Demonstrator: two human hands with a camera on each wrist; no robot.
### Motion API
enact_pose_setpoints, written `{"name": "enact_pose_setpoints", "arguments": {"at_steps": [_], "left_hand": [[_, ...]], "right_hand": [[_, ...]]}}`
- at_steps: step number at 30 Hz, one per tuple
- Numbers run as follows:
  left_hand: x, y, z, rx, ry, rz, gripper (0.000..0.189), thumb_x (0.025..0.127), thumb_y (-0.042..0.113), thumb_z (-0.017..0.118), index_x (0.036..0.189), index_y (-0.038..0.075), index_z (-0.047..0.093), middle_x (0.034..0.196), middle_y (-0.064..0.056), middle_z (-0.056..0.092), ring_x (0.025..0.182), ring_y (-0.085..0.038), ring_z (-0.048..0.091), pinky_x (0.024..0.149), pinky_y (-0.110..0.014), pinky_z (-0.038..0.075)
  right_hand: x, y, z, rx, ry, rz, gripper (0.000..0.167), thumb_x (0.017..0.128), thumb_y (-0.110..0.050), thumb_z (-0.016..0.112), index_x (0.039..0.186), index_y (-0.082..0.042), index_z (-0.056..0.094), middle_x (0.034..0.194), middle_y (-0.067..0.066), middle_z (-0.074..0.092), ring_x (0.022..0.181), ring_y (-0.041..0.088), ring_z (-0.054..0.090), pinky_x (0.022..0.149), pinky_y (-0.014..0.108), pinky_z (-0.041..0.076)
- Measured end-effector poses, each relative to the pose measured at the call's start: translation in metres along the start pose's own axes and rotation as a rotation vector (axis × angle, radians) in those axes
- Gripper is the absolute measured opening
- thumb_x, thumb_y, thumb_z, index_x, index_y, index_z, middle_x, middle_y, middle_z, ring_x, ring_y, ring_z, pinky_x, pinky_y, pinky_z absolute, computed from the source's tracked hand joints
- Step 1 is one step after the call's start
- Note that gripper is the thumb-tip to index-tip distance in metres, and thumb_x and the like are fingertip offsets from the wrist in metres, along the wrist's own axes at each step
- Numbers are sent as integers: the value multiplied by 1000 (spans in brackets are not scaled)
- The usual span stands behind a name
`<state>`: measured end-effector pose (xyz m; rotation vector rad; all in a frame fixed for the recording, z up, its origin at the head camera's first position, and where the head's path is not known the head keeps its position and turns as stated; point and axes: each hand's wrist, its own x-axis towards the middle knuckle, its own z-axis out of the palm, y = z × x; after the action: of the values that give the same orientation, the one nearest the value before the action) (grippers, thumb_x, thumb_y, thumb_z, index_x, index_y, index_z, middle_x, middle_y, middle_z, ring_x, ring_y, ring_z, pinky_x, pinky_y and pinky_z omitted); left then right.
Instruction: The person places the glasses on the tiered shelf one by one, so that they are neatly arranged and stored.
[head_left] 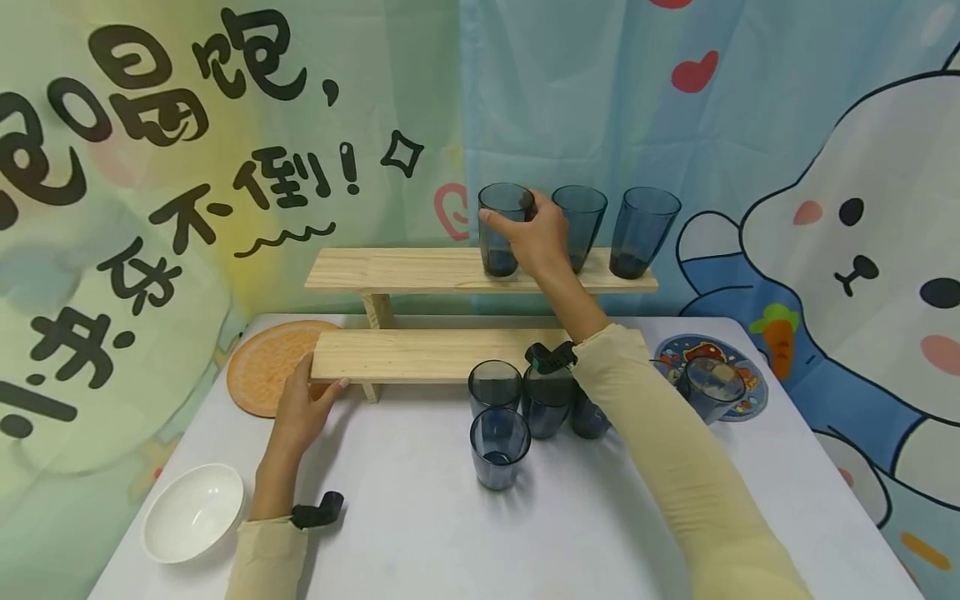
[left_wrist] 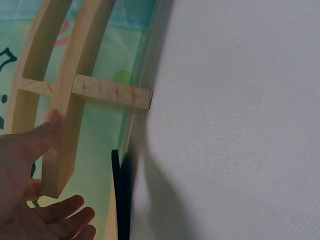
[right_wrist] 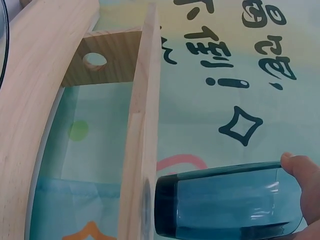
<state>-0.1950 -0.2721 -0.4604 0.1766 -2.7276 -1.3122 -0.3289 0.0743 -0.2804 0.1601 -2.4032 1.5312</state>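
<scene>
Right hand: the right hand holds a blue tumbler near its rim, thumb at the left side, fingers round the other; the tumbler is upright, its base at the upper board, though I cannot tell whether its full weight rests there.
Left hand: the left hand pinches the left end of the lower board, thumb on the front edge, other fingers spread loosely.
Seating the tumbler: best done, I judge, by keeping it vertical, getting the whole base onto wood before loosening the fingers, then drawing straight back.
Steadying: a light hold at the left hand should do; a tug could shake the row above.
Upper row: two more tumblers stand right of the right hand, the nearer just beside its knuckles, so a sideways sweep could knock it.
Under the right forearm: a cluster of tumblers on the worktop, one partly hidden by the sleeve; dropping the arm early could hit them.
Right of that arm: a lone tumbler by a patterned plate.
Around the left hand: a round tan board just behind, a white bowl nearer the person, out of the way.
</scene>
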Motion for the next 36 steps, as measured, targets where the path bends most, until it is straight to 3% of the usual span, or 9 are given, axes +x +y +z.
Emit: {"name": "enact_pose_setpoints", "arguments": {"at_steps": [3, 12, 18, 25, 29, 36], "left_hand": [[0, 0, 0, -3, 3, 6, 86, 107, 29, 66, 166, -6, 14, 168, -34, 24, 157, -50, 23, 127, -64, 19], [-1, 1, 0, 6, 3, 1, 86, 107, 27, 66, 166, -7, 14, 168, -34, 25, 157, -50, 23, 128, -63, 19], [0, 1, -1, 6, -2, 4, 86, 106, 28, 66, 166, -6, 14, 168, -34, 25, 157, -50, 23, 127, -63, 19], [0, 2, 0, 6, -5, 4, 86, 107, 27, 66, 165, -7, 13, 167, -35, 25, 157, -51, 23, 127, -63, 19], [-1, 2, 1, 13, -12, 5, 85, 107, 27, 65, 165, -7, 13, 167, -35, 23, 157, -51, 22, 127, -64, 19], [-1, 0, 0, 2, -6, 22, 84, 107, 28, 65, 165, -7, 16, 166, -35, 28, 156, -51, 25, 127, -64, 21]], "right_hand": [[2, 1, 1, -5, 2, 16, 59, 95, -45, 79, 128, -2, 57, 120, 12, 57, 114, 29, 57, 88, 45, 50], [5, 5, 6, -44, 11, 37, 74, 95, -47, 79, 148, -4, 53, 142, 17, 60, 132, 34, 56, 101, 49, 52], [5, 6, 7, -36, 15, 47, 78, 95, -47, 78, 153, -5, 48, 148, 17, 56, 138, 35, 53, 104, 49, 51], [0, 9, 6, -47, 0, 38, 97, 95, -51, 77, 166, -7, 26, 162, 18, 44, 147, 35, 46, 113, 51, 47], [-6, 11, 3, -53, -33, 30, 104, 96, -50, 77, 169, -7, 16, 170, 19, 33, 154, 36, 37, 118, 53, 43], [-24, 4, -10, -163, -159, 61, 115, 94, -58, 74, 170, -9, 3, 176, 17, 16, 160, 39, 26, 122, 60, 36]]}}
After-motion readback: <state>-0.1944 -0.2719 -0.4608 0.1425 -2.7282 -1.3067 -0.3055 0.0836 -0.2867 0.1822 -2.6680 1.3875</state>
